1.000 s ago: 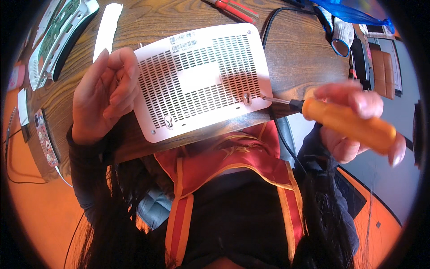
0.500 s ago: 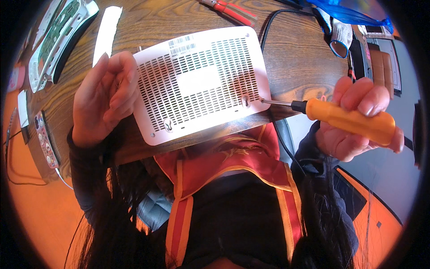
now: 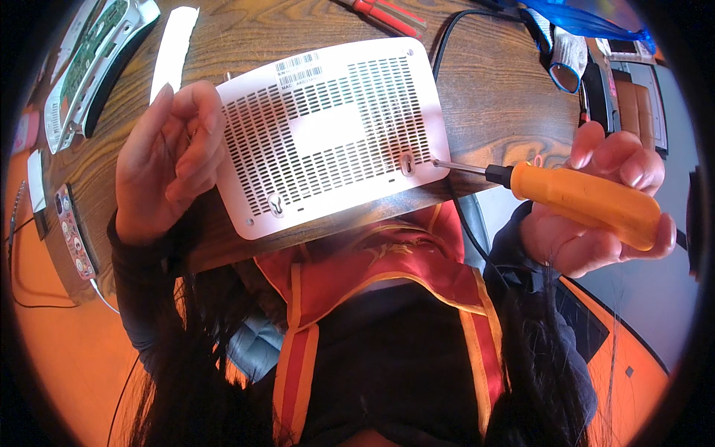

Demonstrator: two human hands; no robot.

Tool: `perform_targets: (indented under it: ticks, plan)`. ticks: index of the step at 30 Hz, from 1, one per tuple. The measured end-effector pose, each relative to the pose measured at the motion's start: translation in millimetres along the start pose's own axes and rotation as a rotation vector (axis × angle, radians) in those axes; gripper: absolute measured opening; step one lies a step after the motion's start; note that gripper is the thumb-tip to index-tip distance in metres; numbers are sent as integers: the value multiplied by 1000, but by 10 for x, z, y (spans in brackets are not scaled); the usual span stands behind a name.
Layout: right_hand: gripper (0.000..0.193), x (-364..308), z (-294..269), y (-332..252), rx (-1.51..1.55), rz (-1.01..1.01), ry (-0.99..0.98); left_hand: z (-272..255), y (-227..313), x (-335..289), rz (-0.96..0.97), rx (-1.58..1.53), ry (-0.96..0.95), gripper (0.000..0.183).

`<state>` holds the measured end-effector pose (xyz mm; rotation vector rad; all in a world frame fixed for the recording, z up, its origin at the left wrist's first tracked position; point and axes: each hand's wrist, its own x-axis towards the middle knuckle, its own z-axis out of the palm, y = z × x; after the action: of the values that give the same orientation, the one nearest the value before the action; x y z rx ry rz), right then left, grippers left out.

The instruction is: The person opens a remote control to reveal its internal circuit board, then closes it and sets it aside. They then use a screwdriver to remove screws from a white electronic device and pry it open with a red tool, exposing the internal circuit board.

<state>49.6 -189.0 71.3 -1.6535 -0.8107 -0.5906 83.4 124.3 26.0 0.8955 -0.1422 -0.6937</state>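
A white router [image 3: 335, 205] with a slotted back, barcode labels and keyhole mounts lies at the table's near edge, slotted side up. My right hand [image 3: 596, 201] holds a screwdriver [image 3: 588, 203] with a yellow-orange handle, thumb below and fingertips above, the grip loose. The screwdriver's tip sits at the screw hole in the router's near right corner. Beside the router's left edge, my left hand [image 3: 167, 160] is loosely curled, thumb pointing up. A tiny glint shows among its fingers, too small to name. Whether those fingers press on the casing is hard to see.
Another screwdriver, red-handled [image 3: 387, 16], lies beyond the router. An opened white casing with a green circuit board [image 3: 100, 56] and a white strip [image 3: 176, 48] are at far left. A phone [image 3: 74, 231] charges at left. Work gloves [image 3: 566, 63] and a black cable [image 3: 447, 45] lie at far right.
The fingers of my right hand have loosened and shifted around the screwdriver's handle, while its tip stays at the corner hole. My left hand keeps its curled pose.
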Motion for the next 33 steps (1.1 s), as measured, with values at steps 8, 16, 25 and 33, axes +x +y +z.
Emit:
perform_targets:
  ticks: [8,16,25,33]
  plan:
    - [39,-12,-71,-23,111,53,-31,-24,-8,23,6,-19,-41,38]
    - [41,-8,-112,-13,267,95,-71,-20,-6,22,5,-41,-39,38]
    - [42,-5,-125,10,244,84,12,-16,-3,13,-4,-58,-8,38]
    - [47,17,-138,26,202,129,-24,-31,-12,24,13,18,-14,36]
